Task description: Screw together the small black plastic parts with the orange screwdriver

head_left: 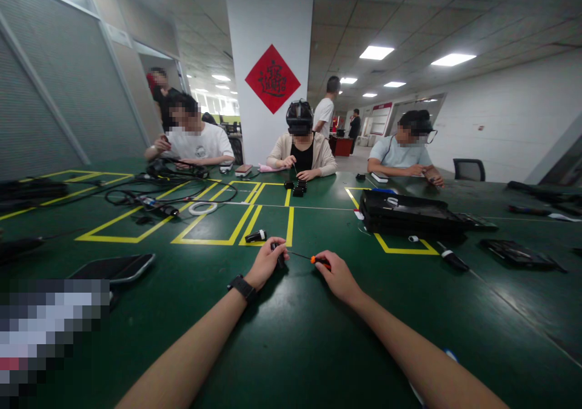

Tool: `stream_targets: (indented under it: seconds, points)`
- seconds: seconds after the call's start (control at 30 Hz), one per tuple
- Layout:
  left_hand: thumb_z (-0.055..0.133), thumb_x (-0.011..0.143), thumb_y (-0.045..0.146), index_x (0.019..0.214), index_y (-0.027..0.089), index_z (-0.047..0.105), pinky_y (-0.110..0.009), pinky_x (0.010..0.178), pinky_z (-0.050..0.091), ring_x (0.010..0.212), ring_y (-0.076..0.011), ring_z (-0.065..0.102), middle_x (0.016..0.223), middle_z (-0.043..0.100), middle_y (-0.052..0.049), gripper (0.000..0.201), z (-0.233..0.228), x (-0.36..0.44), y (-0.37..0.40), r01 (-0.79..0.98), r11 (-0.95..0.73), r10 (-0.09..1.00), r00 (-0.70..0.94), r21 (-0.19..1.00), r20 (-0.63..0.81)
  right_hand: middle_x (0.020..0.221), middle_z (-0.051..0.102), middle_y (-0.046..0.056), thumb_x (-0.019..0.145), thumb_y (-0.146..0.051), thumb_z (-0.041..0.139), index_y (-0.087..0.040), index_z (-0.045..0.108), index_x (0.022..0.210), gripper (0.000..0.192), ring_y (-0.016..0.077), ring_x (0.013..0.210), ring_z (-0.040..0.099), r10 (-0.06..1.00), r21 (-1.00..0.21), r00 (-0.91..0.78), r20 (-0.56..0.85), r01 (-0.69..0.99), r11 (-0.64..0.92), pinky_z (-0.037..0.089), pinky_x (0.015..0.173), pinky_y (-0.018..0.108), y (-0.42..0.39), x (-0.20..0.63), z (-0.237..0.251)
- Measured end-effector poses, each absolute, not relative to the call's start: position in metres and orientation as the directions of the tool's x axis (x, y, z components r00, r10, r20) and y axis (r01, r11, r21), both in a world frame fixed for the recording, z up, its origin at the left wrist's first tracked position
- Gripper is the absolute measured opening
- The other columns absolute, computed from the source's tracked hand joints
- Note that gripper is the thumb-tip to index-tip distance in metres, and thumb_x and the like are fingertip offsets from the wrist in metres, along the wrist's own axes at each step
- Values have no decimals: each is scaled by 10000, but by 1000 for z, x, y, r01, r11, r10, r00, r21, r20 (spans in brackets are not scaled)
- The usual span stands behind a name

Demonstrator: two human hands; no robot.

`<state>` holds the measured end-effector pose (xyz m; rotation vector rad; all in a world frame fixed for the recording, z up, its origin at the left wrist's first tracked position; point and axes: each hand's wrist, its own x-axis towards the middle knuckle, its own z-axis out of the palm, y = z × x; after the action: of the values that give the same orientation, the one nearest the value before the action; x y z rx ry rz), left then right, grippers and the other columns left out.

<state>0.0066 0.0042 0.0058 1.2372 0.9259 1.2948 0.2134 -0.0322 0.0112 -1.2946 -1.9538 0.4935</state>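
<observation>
My left hand (267, 263), with a black watch on its wrist, is closed around a small black part (279, 256) just above the green table. From the right, my right hand (336, 272) grips a screwdriver (321, 263) by its orange and black handle. The thin shaft points left, and its tip reaches the black part at my left fingers. Whether the tip sits inside the part is too small to tell. Just beyond my left hand lies a short black cylinder (256, 236) with a white mark.
Yellow tape (204, 242) marks rectangles on the green table (291, 348). Tangled cables (150, 200) and a white tape roll (202, 208) lie left, a black tray (404, 212) right. A phone-like device (118, 268) is near my left arm. Several people sit opposite, one handling small black parts (299, 188).
</observation>
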Motion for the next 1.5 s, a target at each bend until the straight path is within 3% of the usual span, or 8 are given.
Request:
stream_targets:
  seconds: [0.53, 0.7, 0.9, 1.33, 1.5]
  points:
    - [527, 735, 329, 837, 172, 451, -205, 535, 419, 552, -79, 534, 657, 530, 37, 202, 3, 9, 6, -160, -170, 976, 113, 972, 189, 906, 589, 38, 808, -226, 473, -187, 582, 917, 159, 158, 855, 526, 897, -655, -238, 372, 617, 435, 398, 782, 299, -33, 213, 12]
    - [501, 758, 410, 813, 171, 456, -219, 554, 415, 551, -89, 525, 640, 529, 36, 249, 7, 11, 4, -73, -227, 967, 101, 971, 233, 903, 592, 41, 793, -233, 498, -184, 593, 908, 157, 160, 853, 528, 899, -646, -239, 366, 630, 430, 399, 779, 302, -33, 212, 12]
    - [537, 742, 406, 789, 176, 504, -231, 590, 390, 551, -102, 497, 608, 522, 37, 237, 11, 12, -1, 160, -323, 945, 107, 933, 309, 896, 597, 32, 787, -231, 506, -194, 596, 910, 157, 158, 855, 525, 887, -632, -252, 387, 628, 455, 394, 784, 301, -34, 212, 13]
    - [518, 755, 382, 795, 183, 529, -246, 639, 380, 626, -122, 497, 687, 541, 19, 203, 7, 12, 1, 251, -382, 924, 107, 889, 367, 915, 590, 28, 785, -238, 522, -201, 591, 928, 164, 162, 879, 512, 874, -629, -279, 399, 610, 482, 387, 806, 307, -35, 211, 16]
    - [537, 738, 362, 775, 183, 537, -245, 660, 378, 681, -136, 495, 715, 548, 6, 183, 11, 13, -3, 250, -395, 919, 104, 884, 381, 908, 580, 46, 838, -253, 445, -189, 601, 930, 192, 164, 893, 496, 874, -603, -292, 389, 636, 481, 377, 822, 315, -32, 211, 13]
